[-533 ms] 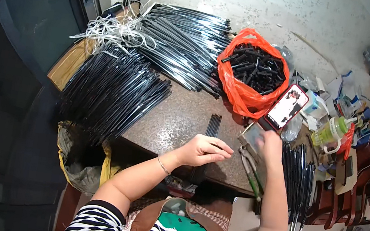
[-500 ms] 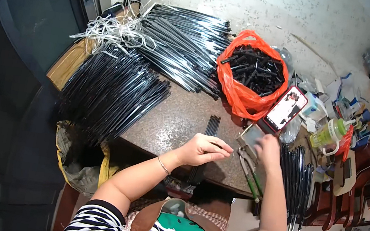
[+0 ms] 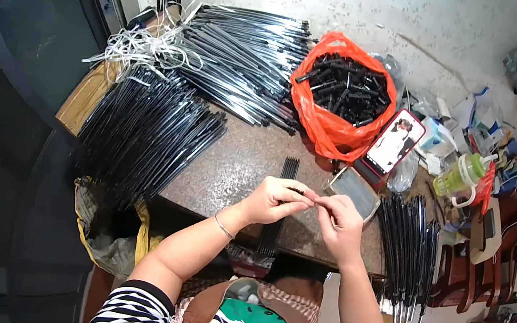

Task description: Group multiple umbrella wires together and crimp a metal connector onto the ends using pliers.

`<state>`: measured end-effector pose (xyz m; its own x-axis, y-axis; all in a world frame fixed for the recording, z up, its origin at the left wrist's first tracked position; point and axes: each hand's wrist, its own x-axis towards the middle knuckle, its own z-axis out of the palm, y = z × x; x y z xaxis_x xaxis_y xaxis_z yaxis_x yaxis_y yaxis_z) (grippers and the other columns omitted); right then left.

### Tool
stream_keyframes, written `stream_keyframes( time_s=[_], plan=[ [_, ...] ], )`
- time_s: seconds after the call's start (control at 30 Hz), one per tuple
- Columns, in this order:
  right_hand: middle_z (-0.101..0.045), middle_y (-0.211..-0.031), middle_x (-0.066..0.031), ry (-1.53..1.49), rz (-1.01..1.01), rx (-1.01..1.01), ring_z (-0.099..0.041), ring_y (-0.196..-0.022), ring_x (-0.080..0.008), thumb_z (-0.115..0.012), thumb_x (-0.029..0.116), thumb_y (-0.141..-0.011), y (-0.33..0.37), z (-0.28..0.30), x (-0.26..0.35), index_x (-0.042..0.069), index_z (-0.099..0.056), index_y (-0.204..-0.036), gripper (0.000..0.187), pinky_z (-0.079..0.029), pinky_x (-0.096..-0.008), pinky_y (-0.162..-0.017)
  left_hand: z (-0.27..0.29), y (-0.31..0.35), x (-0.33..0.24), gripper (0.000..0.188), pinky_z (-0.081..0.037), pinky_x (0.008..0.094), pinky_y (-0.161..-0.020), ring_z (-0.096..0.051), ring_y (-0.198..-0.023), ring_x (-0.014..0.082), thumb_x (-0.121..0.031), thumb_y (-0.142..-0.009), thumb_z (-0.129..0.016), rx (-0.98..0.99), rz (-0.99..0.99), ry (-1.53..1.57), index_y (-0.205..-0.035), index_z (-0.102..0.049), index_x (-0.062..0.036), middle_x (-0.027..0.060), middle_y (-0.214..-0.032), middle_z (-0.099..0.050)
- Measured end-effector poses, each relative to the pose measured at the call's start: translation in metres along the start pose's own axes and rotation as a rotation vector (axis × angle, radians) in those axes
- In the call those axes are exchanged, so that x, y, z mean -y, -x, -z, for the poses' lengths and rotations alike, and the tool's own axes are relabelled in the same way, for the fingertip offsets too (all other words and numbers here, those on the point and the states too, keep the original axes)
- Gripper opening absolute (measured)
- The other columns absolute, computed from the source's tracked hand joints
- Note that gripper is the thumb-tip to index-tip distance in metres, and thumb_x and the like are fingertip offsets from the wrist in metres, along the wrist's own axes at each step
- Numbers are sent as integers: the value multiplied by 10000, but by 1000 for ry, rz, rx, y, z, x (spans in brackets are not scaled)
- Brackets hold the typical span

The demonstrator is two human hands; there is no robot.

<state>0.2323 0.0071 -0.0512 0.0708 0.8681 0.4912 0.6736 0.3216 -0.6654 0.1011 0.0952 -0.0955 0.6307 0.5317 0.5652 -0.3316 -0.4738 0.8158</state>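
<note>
One left hand (image 3: pixel 272 202) and one right hand (image 3: pixel 341 229) show. Around them, rods (image 3: pixel 272 35) form four groups: one back pile (image 3: pixel 239 67), one left pile (image 3: pixel 148 130), one middle row (image 3: pixel 270 238), one right bundle (image 3: pixel 404 242), each too dense to count. There is one large red bag (image 3: pixel 315 126), one phone (image 3: pixel 395 142), one green bottle (image 3: pixel 461 178).

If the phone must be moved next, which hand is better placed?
Probably the right hand: it is nearer the phone, which is beyond it to the right. The left hand is farther off, over the row of black rods.

bench (image 3: pixel 248 160): rod pile (image 3: pixel 149 127) left | bag (image 3: pixel 333 141) behind, pieces (image 3: pixel 350 93) inside | phone (image 3: pixel 396 143) right of bag | rod row (image 3: pixel 288 168) middle | rod bundle (image 3: pixel 405 242) right
</note>
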Motion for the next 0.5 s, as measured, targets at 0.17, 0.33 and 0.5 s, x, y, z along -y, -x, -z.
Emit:
stream_keyframes(
  time_s=[0.17, 0.33, 0.5],
  plan=[
    [-486, -664, -88, 154, 78, -44, -472, -617, -219, -535, -14, -592, -1, 0, 6, 15, -544, -737, 148, -392, -283, -549, -1, 0, 0, 91, -439, 232, -606, -552, -696, 163, -51, -679, -539, 21, -17, -7, -747, -581, -8, 102, -808, -564],
    [-494, -671, -84, 166, 77, -40, -481, -628, -204, -533, -16, -604, 3, -2, 9, 18, -550, -751, 152, -393, -269, -554, -1, 4, -1, 91, -440, 236, -605, -555, -692, 177, -51, -674, -541, 2, -9, -33, -743, -581, -7, 111, -797, -563],
    [-492, -673, -83, 139, 112, -16, -474, -624, -211, -539, -14, -591, 4, -4, 8, 18, -548, -751, 164, -393, -276, -548, 1, 6, -2, 93, -440, 245, -600, -555, -688, 183, -51, -672, -540, 14, -31, -34, -743, -578, -5, 108, -792, -562]
  ],
)
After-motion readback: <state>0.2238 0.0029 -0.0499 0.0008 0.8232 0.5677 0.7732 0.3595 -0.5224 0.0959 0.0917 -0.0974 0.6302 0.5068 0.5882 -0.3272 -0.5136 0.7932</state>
